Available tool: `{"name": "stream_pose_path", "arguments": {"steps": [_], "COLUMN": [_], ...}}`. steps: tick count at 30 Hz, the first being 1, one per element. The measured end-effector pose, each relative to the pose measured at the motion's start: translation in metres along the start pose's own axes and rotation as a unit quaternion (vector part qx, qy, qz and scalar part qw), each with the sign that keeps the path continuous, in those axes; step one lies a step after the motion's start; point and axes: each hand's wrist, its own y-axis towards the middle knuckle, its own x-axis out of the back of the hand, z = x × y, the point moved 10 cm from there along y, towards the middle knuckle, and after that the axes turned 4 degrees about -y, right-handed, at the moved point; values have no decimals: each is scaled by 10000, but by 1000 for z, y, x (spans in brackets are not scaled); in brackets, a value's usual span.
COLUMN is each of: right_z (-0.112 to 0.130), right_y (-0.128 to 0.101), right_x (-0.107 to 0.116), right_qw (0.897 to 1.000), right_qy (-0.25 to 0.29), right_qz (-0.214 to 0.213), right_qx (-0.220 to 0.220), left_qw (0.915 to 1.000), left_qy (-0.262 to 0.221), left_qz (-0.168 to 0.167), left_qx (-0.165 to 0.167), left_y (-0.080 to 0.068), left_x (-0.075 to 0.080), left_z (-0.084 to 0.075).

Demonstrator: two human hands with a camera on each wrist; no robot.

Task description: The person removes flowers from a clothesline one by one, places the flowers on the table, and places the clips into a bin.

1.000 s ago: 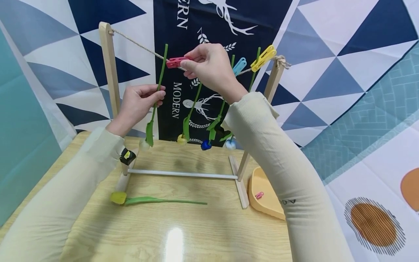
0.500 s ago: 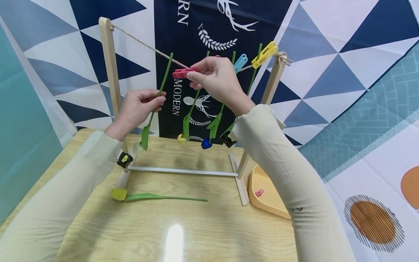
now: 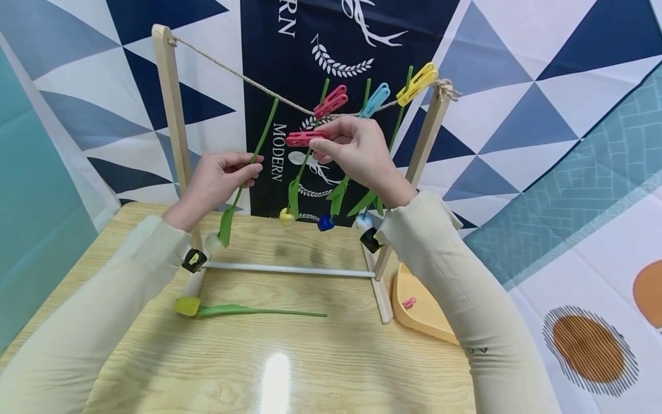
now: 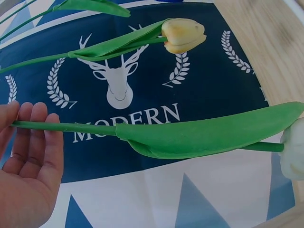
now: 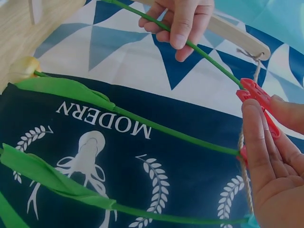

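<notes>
In the left wrist view, the white tulip bloom (image 4: 294, 154) is cut by the right edge; the pale-sleeved left hand's (image 4: 26, 166) palm leaves the lower left.

A wooden drying rack (image 3: 173, 132) stands on a light wood table (image 3: 289, 368), a twine line (image 3: 227, 72) strung between its posts. Pinned along the line are a pink clothespin (image 3: 331, 102), a blue clothespin (image 3: 376, 99) and a yellow clothespin (image 3: 416, 83), each holding an artificial tulip that hangs head down. Another yellow tulip (image 3: 243, 310) lies flat on the table before the rack. A peach tray (image 3: 421, 322) beside the right post holds a small pink clip (image 3: 410, 302). A patterned cloth with a deer print (image 3: 362, 26) hangs behind.
</notes>
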Motion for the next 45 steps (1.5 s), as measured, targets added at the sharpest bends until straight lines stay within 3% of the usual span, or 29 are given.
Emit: {"name": "stream_pose_path", "arguments": {"steps": [12, 20, 25, 28, 45], "right_z": [-24, -43, -58, -68, -134], "right_y": [-19, -32, -42, -48, -81], "right_x": [10, 19, 27, 30, 47], "right_qw": [9996, 9982, 9978, 9976, 9898], "right_qy": [152, 531, 565, 479, 62], "right_qz": [-97, -171, -202, -176, -104], "right_qx": [-211, -238, -286, -470, -1418], "left_qw": [9991, 9973, 9961, 9947, 9844], "left_qy": [142, 244, 482, 619, 743], "left_qz": [302, 574, 706, 799, 1438], "left_qx": [275, 395, 224, 179, 687], "left_y": [-9, -15, -18, -18, -24], "left_x": [-9, -14, -16, -18, -31], "left_z": [14, 20, 20, 22, 46]}}
